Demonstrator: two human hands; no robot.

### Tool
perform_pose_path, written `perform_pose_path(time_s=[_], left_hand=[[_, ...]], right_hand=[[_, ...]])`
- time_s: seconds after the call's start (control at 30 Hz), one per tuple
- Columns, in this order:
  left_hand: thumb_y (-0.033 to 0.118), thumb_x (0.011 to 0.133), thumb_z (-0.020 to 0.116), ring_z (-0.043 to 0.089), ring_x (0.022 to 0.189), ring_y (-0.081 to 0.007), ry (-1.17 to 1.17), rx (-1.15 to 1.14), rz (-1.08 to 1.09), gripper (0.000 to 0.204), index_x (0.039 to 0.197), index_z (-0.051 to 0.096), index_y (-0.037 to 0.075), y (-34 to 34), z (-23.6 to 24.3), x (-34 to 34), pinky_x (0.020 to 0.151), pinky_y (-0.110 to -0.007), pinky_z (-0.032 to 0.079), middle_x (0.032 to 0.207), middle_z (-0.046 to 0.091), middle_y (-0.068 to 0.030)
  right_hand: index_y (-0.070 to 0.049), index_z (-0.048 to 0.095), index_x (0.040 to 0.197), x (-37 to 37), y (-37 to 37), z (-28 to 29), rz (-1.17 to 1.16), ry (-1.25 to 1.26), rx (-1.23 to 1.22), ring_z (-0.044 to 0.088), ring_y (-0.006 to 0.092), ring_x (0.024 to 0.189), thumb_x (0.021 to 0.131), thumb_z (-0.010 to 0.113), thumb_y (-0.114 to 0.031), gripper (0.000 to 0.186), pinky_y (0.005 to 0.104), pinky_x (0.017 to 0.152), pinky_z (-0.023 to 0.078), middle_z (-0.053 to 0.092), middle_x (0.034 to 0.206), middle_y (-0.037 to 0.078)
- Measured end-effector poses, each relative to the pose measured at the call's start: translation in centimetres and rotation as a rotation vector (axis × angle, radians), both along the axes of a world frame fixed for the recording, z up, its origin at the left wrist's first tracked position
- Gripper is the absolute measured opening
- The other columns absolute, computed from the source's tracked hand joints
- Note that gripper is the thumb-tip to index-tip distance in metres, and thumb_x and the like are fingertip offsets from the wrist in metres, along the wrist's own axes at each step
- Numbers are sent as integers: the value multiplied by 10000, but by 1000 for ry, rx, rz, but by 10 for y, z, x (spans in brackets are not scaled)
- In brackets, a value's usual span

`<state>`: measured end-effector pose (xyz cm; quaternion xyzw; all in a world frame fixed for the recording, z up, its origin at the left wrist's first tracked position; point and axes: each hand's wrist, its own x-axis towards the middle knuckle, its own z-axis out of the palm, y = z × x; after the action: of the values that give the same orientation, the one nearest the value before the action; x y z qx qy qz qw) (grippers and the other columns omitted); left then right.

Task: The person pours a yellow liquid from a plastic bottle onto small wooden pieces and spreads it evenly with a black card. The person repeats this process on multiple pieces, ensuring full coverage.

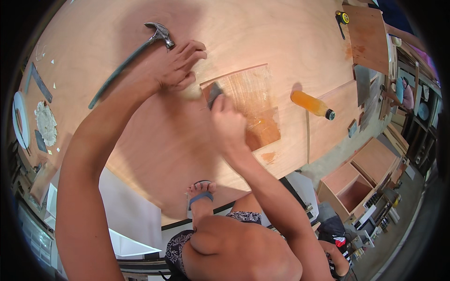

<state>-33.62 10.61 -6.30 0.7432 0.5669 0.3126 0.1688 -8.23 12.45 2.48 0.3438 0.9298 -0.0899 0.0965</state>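
Wooden panel: the thin rectangular panel (257, 89) lay just beyond and to the right of the right hand (228, 121), the hand overlapping its near left side; the left hand (179, 65) was to its left, near but apart.
Panel's face: it looked wet and glossy in places, with a darker orange-brown patch right of the right hand.
Grey blade: the flat grey blade (214, 90) was gripped in the curled right fingers, at the panel's left end.
Left fingers: they were bent, beside a pale, blurred object (191, 92); whether they grasped it could not be told.
Plywood sheet: the broad sheet (290, 47) spread beneath both hands and the panel.
Claw hammer: the hammer (133, 53) lay just beyond the left hand, its handle slanting back along the left forearm.
Bottle: the bottle of orange liquid (309, 103) lay well to the right of the right hand, dark cap turned away from it.
Tape measure: the yellow-and-black tape measure (344, 18) lay far beyond the right hand, to its right.
Sandalled foot: the foot (201, 193) rested on the near side of both hands.
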Motion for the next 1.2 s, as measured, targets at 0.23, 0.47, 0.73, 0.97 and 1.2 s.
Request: perform_pose_path(time_s=[0.23,0.47,0.73,0.97,1.2], left_hand=[[-79,832,619,582,1175,-373,-23,54,149,527,1317,497,89,-2,-5,10,932,-467,526,1306,517,-126],[-58,854,626,585,1174,-357,-27,40,169,520,1335,514,105,5,-1,14,917,-466,528,1314,528,-116],[6,888,633,566,1225,-335,11,-8,185,496,1356,508,112,-6,-16,9,919,-471,536,1338,512,-105],[83,911,669,552,1282,-364,103,-112,119,530,1410,495,125,-3,-5,9,936,-498,525,1405,507,-115],[109,898,670,497,1338,-403,3,-44,146,563,1433,492,113,-3,-20,9,1127,-510,433,1424,491,-154]], right_hand=[[99,638,1213,0,-8,34,39,166,-258,770,395,750,889,658,-47,356,502,570,628,695,1109,237],[119,594,1351,23,11,3,-25,-108,-5,769,409,872,926,647,-56,462,504,678,643,682,1240,253],[71,600,1425,37,44,24,-64,8,-65,761,394,923,908,637,-39,530,489,749,649,694,1285,234],[77,621,1371,52,-37,11,67,33,-195,754,412,1002,906,634,-42,480,460,712,642,701,1275,209],[76,674,1251,84,-40,60,-404,224,-433,748,466,843,930,641,-44,345,531,727,607,734,1040,271]])
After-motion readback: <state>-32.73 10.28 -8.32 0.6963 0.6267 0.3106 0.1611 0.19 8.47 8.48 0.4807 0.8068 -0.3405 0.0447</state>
